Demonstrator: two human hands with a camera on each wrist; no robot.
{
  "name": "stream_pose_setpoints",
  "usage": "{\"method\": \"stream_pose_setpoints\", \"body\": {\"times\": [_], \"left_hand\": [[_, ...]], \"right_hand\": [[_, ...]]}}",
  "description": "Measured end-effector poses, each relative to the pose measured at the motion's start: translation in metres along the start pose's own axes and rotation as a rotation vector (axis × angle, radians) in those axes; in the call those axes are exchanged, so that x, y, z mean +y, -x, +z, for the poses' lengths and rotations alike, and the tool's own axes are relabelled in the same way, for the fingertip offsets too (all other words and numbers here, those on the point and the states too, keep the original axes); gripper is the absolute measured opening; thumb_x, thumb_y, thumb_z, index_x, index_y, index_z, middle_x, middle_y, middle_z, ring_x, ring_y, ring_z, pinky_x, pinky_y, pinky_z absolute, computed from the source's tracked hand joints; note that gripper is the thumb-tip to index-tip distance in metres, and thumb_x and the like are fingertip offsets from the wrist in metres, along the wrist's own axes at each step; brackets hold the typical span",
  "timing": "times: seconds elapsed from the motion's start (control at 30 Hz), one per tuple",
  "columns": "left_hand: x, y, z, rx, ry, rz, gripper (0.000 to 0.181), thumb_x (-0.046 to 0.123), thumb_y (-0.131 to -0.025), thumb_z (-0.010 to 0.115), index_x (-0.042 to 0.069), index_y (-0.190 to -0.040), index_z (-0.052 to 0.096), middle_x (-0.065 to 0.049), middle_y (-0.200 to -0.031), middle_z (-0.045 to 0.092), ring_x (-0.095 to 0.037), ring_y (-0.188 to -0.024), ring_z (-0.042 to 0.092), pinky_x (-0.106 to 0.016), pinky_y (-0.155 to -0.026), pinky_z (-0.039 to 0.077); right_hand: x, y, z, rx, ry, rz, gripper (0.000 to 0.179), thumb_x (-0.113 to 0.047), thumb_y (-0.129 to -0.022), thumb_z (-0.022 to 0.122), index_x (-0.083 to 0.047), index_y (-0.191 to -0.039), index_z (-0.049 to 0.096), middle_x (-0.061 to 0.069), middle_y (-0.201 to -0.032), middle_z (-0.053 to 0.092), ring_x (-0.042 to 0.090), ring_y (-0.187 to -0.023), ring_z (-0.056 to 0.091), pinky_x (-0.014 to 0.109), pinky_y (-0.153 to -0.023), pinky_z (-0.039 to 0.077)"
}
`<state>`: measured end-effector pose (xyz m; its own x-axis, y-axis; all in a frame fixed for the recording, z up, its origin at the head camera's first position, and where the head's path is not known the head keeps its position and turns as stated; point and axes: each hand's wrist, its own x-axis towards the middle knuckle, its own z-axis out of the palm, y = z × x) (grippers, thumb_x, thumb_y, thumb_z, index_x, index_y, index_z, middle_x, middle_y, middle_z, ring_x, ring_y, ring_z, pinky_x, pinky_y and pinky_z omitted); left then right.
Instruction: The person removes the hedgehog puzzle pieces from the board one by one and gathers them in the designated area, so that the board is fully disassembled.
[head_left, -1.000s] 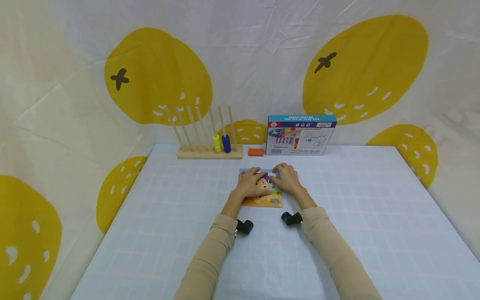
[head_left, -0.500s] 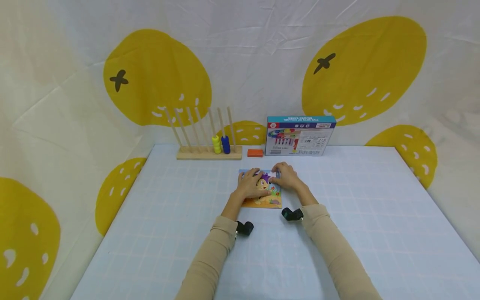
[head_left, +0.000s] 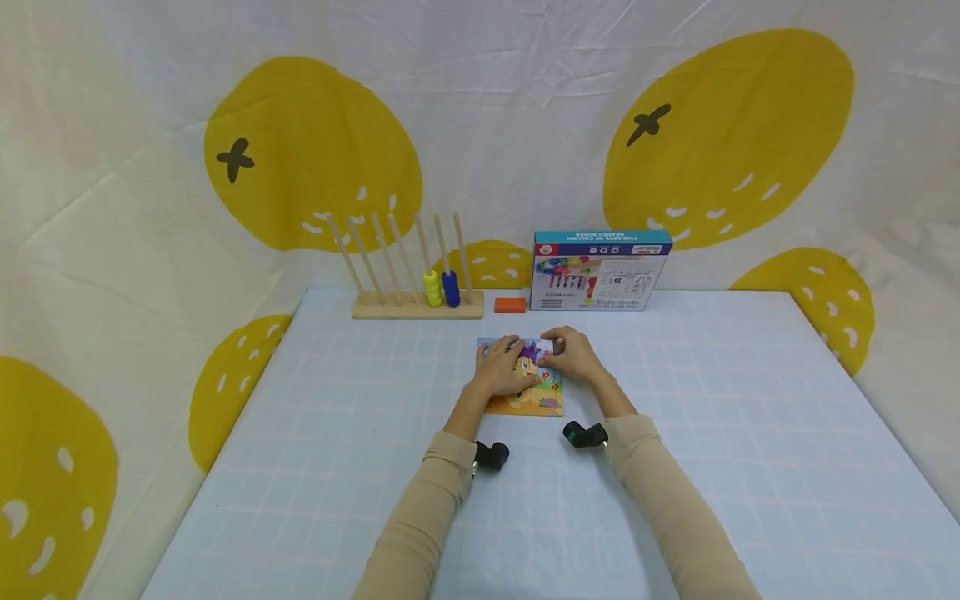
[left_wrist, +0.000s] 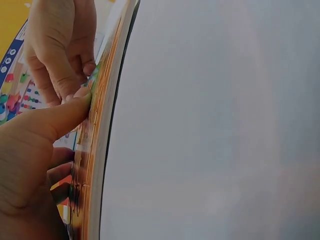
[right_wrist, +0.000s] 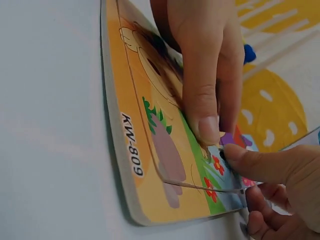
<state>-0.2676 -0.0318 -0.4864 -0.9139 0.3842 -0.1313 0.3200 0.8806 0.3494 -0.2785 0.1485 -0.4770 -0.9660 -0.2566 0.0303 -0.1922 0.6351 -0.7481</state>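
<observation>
Two hands on one bright picture puzzle.
The left hand (head_left: 501, 369) lies spread across the flat orange-and-blue picture puzzle board (head_left: 528, 406), gripping nothing, thumb reaching right. The right hand (head_left: 573, 354) has bent fingers by the board's far right side and its thumb on the picture; I can't tell if it pinches anything. The board sits under the left hand, so that one is nearer its middle; which side is longer is unclear. Behind are a small orange-red block (head_left: 510, 305), a wooden peg rack (head_left: 417, 310) and a blue-topped cardboard box (head_left: 592, 279).
</observation>
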Motion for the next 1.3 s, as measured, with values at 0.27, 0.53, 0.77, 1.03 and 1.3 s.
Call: {"method": "stream_pose_setpoints", "body": {"times": [0.27,0.53,0.77,1.03,1.3], "left_hand": [[0.002,-0.001,-0.001,0.0,-0.023,-0.018,0.078,0.059,-0.085,0.056,0.016,-0.146,0.036,-0.005,-0.151,0.029,-0.027,-0.139,0.025,-0.055,-0.112,0.01],[0.002,-0.001,-0.002,0.006,-0.003,-0.017,0.079,0.059,-0.083,0.059,0.015,-0.145,0.037,-0.005,-0.15,0.031,-0.027,-0.138,0.027,-0.054,-0.112,0.01],[0.001,-0.002,-0.001,0.021,0.002,-0.021,0.081,0.06,-0.081,0.062,0.016,-0.144,0.039,-0.005,-0.15,0.032,-0.027,-0.137,0.029,-0.054,-0.112,0.012],[0.002,0.001,-0.001,0.016,0.02,-0.021,0.082,0.06,-0.08,0.063,0.017,-0.144,0.039,-0.005,-0.15,0.032,-0.027,-0.138,0.028,-0.055,-0.112,0.012],[0.003,-0.001,-0.002,0.018,0.008,-0.026,0.083,0.06,-0.079,0.064,0.018,-0.145,0.038,-0.004,-0.15,0.031,-0.024,-0.138,0.027,-0.053,-0.112,0.012]], "right_hand": [[0.005,-0.002,-0.001,0.022,-0.168,0.039,0.027,-0.012,-0.086,0.068,0.001,-0.108,0.061,0.021,-0.109,0.058,0.032,-0.097,0.054,0.046,-0.087,0.045],[0.009,-0.004,-0.001,0.031,-0.225,-0.011,0.023,-0.012,-0.087,0.067,0.001,-0.104,0.063,0.017,-0.108,0.061,0.027,-0.094,0.054,0.036,-0.083,0.046],[0.009,0.0,0.002,0.07,-0.274,-0.024,0.025,-0.011,-0.085,0.069,0.005,-0.104,0.065,0.021,-0.104,0.065,0.026,-0.089,0.062,0.03,-0.078,0.048],[-0.012,0.014,-0.004,0.025,-0.288,-0.065,0.021,-0.003,-0.087,0.065,0.012,-0.101,0.061,0.026,-0.102,0.063,0.032,-0.091,0.061,0.035,-0.082,0.049],[0.001,0.005,0.0,0.04,-0.309,-0.022,0.025,-0.01,-0.088,0.065,0.006,-0.106,0.061,0.019,-0.101,0.066,0.016,-0.085,0.06,0.028,-0.079,0.049]]}}
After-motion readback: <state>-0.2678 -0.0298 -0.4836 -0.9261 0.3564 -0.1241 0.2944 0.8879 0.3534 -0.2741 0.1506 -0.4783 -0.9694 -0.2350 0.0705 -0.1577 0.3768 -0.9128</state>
